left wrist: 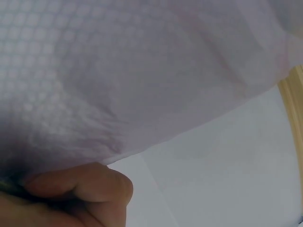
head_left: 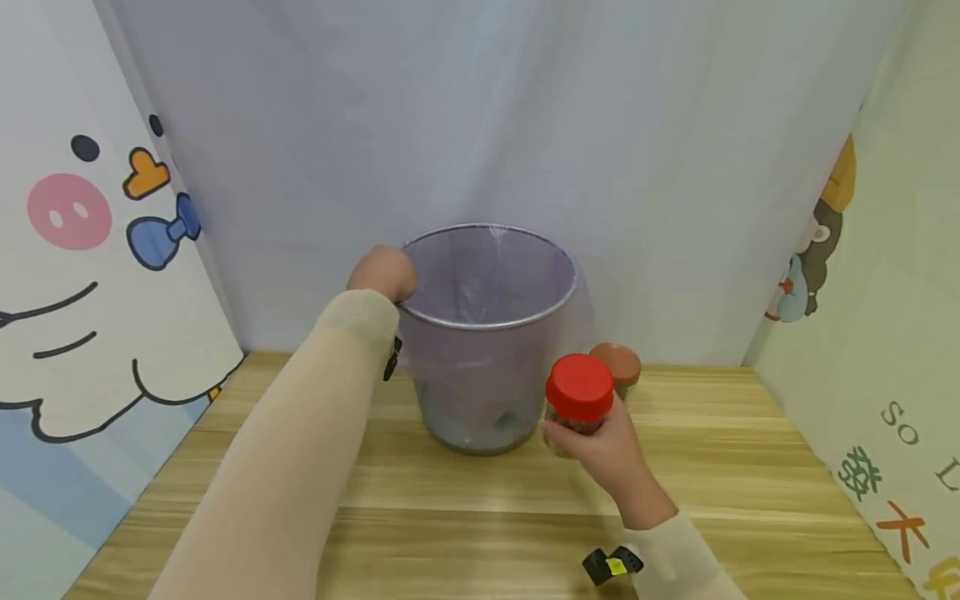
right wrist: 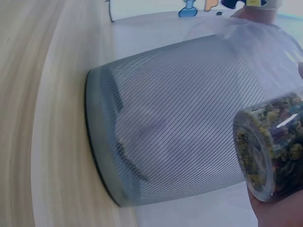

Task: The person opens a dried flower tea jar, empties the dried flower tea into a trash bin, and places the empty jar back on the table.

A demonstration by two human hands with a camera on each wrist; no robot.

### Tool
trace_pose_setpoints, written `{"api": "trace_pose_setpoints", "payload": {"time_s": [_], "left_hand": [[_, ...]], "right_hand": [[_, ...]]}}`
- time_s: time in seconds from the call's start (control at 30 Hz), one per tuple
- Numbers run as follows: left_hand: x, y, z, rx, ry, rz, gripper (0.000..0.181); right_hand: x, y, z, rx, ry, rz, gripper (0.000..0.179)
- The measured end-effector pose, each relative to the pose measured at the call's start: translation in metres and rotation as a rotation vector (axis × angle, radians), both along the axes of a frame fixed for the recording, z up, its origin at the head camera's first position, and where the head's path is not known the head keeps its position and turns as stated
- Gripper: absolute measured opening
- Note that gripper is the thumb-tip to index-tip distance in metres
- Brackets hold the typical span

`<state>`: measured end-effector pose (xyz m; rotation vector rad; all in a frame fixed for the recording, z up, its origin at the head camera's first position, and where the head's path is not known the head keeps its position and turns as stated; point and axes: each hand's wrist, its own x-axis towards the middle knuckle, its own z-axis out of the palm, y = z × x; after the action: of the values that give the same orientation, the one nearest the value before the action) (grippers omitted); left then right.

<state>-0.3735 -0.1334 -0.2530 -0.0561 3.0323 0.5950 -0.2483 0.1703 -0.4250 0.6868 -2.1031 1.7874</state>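
This looks like a small screened-off corner or booth; whether it stands in a home, an office or elsewhere cannot be told. A plain pale cloth (head_left: 480, 108) hangs behind a wood-grain worktop (head_left: 480, 517), with a cartoon-printed left panel (head_left: 97, 271) and a right panel (head_left: 862, 358) bearing lettering and figures. The lined mesh bin (head_left: 480, 375) and red-lidded jar (head_left: 580, 390) are ordinary household goods.

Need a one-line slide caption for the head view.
Left hand at the rim of a lined bin, right hand holding a red-lidded jar beside it.
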Motion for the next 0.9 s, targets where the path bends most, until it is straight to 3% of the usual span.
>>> {"api": "trace_pose_setpoints", "payload": {"time_s": [0.27,0.47,0.7,0.8,0.9], "left_hand": [[0.002,0.0,0.0,-0.009,-0.001,-0.005,0.036],[0.0,-0.001,-0.002,-0.011,0.003,-0.012,0.036],[0.001,-0.003,-0.001,0.009,-0.004,0.004,0.038],[0.001,-0.002,-0.001,0.003,-0.004,-0.003,0.039],[-0.001,-0.001,-0.001,0.008,-0.003,-0.007,0.04]], "right_hand": [[0.011,-0.007,0.008,0.043,0.031,0.029,0.046],[0.021,-0.014,0.018,0.052,0.002,0.056,0.053],[0.03,-0.025,0.032,0.007,0.006,0.15,0.037],[0.034,-0.028,0.034,0.034,0.013,0.15,0.042],[0.04,-0.031,0.036,0.034,0.028,0.205,0.045]]}}
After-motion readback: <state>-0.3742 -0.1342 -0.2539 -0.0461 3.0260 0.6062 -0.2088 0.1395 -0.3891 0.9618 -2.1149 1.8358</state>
